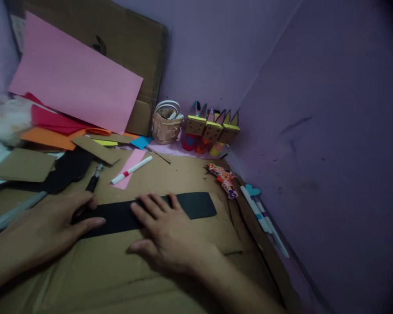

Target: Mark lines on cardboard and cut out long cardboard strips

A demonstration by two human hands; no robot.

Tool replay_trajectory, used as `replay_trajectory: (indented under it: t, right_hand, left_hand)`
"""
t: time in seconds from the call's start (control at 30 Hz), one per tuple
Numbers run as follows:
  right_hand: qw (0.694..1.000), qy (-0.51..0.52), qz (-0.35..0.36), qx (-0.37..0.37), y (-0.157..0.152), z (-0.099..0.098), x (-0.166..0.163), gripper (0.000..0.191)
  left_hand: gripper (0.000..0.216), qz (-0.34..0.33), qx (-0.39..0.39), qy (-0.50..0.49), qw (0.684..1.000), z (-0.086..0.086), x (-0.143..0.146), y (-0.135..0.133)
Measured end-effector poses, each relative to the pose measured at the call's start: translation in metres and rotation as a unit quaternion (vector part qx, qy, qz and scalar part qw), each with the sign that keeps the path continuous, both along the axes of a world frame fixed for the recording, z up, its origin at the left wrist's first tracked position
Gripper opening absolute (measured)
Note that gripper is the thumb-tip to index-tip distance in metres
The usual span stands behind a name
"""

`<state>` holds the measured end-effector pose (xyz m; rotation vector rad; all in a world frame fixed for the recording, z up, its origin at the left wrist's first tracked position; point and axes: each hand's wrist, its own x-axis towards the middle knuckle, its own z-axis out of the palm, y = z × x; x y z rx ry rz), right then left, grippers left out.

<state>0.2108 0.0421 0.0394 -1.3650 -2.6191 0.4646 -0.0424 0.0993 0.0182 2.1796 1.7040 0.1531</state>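
The left hand (52, 222) is lying palm down at the left end of a black paper strip (196, 204). Its fingers (87, 201) are reaching out flat, with the thumb held apart from them and touching the strip's near edge; they are not pinching anything. The right hand (165, 237) is pressing on the middle of the same strip, its fingers (150, 205) spread and laid flat across the black paper, while the thumb is resting on the cardboard just below it. The strip is stretching sideways across the cardboard surface (111, 270), with its right end showing uncovered beyond the right hand.

Just behind the left hand, a black-handled tool (93, 181) is lying on the surface. Near it, a white marker (131, 170) with a red band is sitting on a pink slip (132, 161). Further back, a large pink sheet (75, 72) is leaning over red and orange paper (49, 138), in front of an upright cardboard panel (124, 30). A small woven basket (166, 124) is standing in the corner, with 3 paper figures (211, 128) just beside it. A patterned paper piece (224, 178) is lying to the right of the strip, and 2 white pens (262, 216) are resting along the purple wall (314, 109), near a blue heart shape (253, 190).
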Motion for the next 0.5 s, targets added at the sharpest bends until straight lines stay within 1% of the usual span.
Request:
replay_trajectory:
  t: [0.07,0.1,0.17,0.23,0.37,0.5]
  right_hand:
    - [0.998,-0.011,-0.065,-0.015,-0.002,-0.003,0.009,0.073]
    - [0.996,-0.018,-0.084,-0.023,-0.003,-0.005,0.013,0.076]
    - [0.995,-0.027,-0.089,-0.034,-0.004,-0.010,0.020,0.080]
    - [0.995,-0.034,-0.087,-0.036,-0.006,-0.014,0.022,0.081]
    - [0.994,-0.048,-0.094,-0.036,-0.007,-0.017,0.020,0.081]
    - [0.993,-0.057,-0.100,-0.040,-0.010,-0.018,0.017,0.077]
  left_hand:
    - [0.036,-0.006,-0.017,0.018,1.000,0.009,0.005,-0.003]
    - [0.035,-0.006,-0.025,0.021,0.999,0.014,0.007,-0.005]
    - [0.032,-0.004,-0.030,0.015,0.999,0.021,0.010,-0.008]
    - [0.029,0.002,-0.024,0.010,1.000,0.023,0.012,-0.010]
    - [0.027,0.018,-0.001,-0.001,1.000,0.016,0.008,-0.010]
    - [0.030,0.003,0.041,-0.017,0.999,0.005,0.001,-0.008]
